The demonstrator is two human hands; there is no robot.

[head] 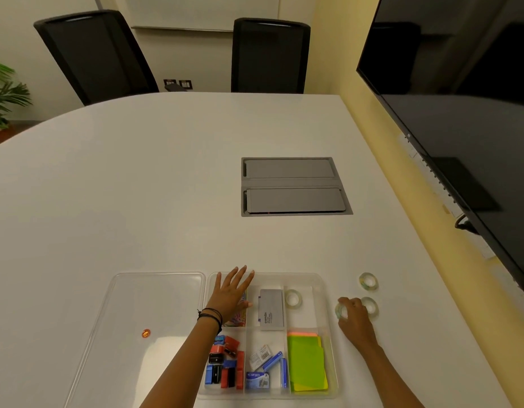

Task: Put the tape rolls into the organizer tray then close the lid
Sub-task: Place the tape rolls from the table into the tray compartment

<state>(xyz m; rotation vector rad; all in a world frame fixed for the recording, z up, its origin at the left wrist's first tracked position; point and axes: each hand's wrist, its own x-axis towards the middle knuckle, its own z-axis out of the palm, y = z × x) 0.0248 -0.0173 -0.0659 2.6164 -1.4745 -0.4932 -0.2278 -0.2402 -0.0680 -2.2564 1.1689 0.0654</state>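
One tape roll (pixel 293 298) already sits in the organizer tray (pixel 321 285); the right hand (pixel 352 315) pinches a second (pixel 340 311), two more (pixel 368 280) lie just beyond it. The left hand (pixel 232 293) rests spread on the tray, its lid (pixel 155 307) open alongside.

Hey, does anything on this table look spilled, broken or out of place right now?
Nothing spilled or damaged. Two tape rolls lie loose on the table right of the organizer tray, whose lid lies alongside it.

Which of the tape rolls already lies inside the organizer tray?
The tape roll in the tray's far right compartment; the other three sit outside, on the table.
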